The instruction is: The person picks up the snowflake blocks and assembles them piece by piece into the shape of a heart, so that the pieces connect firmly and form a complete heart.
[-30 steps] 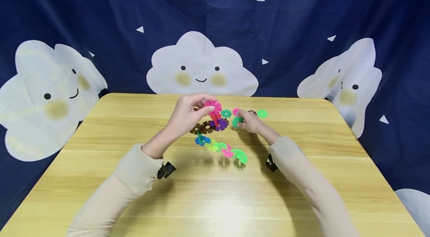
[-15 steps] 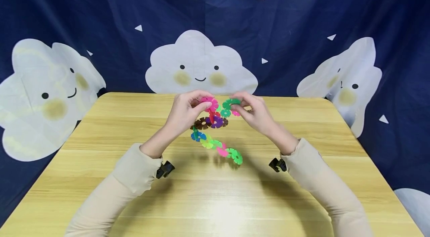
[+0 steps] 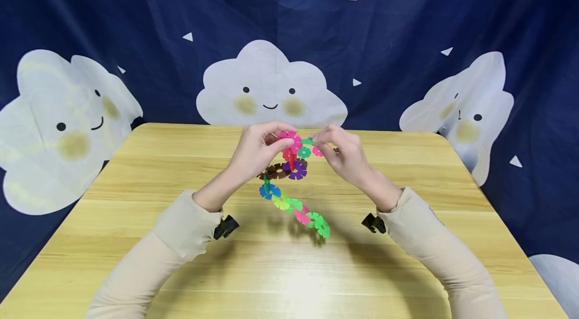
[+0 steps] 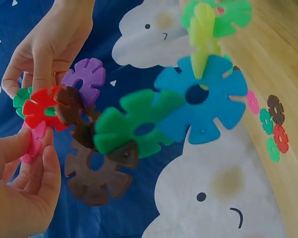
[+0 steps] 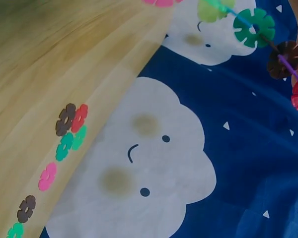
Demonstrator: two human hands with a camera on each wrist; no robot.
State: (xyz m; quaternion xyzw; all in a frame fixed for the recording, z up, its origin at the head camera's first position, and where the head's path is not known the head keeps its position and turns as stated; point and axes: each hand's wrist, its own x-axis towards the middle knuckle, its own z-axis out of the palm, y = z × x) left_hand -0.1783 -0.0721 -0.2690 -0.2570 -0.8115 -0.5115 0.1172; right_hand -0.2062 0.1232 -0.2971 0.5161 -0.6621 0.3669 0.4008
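Note:
My left hand (image 3: 260,150) pinches a pink slotted flower disc (image 3: 290,142) at the upper end of a long chain of linked plastic flower discs. Below the pink disc hang red, purple (image 3: 297,169) and brown discs, then a blue disc (image 4: 201,99), yellow, light green, pink and a bright green disc (image 3: 322,227) at the loose end. My right hand (image 3: 348,155) pinches a green flower disc (image 3: 307,141), turned nearly flat, with its edge close against the pink disc. Whether their slots are joined I cannot tell. The right wrist view shows little of the hands.
Loose flower discs lie on the wooden table (image 3: 289,279) toward its far edge, among them a brown disc (image 5: 65,119), a red disc (image 5: 80,118) and a pink disc (image 5: 47,176). A dark blue cloth (image 3: 384,17) with clouds hangs behind.
My right hand has lifted the green disc off the table, brought it left to the pink disc and tipped it flatter. My left hand has kept its pinch, shifting only slightly.

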